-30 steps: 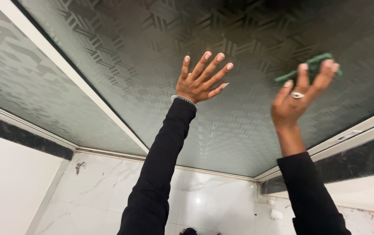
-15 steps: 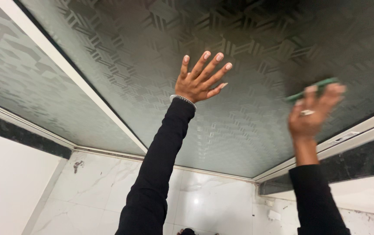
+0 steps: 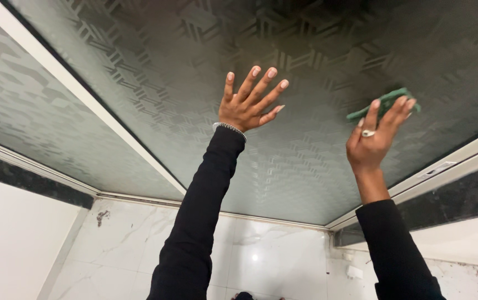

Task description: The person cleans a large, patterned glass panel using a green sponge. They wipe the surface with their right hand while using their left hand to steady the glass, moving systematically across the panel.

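A large pane of dark, patterned frosted glass (image 3: pixel 183 61) fills the upper part of the head view. My left hand (image 3: pixel 247 103) lies flat against it with fingers spread, a bracelet at the wrist, holding nothing. To the right, my right hand (image 3: pixel 375 139), with a ring on one finger, presses a green scrub pad (image 3: pixel 386 103) against the glass. Both arms wear black sleeves.
A white frame bar (image 3: pixel 78 91) splits the glass from a second pane (image 3: pixel 22 111) on the left. A white frame (image 3: pixel 450 161) with a dark stone band (image 3: pixel 461 200) borders the right side. Below lie white marble tiles (image 3: pixel 272 250) and a white wall (image 3: pixel 11 239).
My right hand with the green pad slid down and right along the glass, then came back up a little. My left hand stayed pressed in place.
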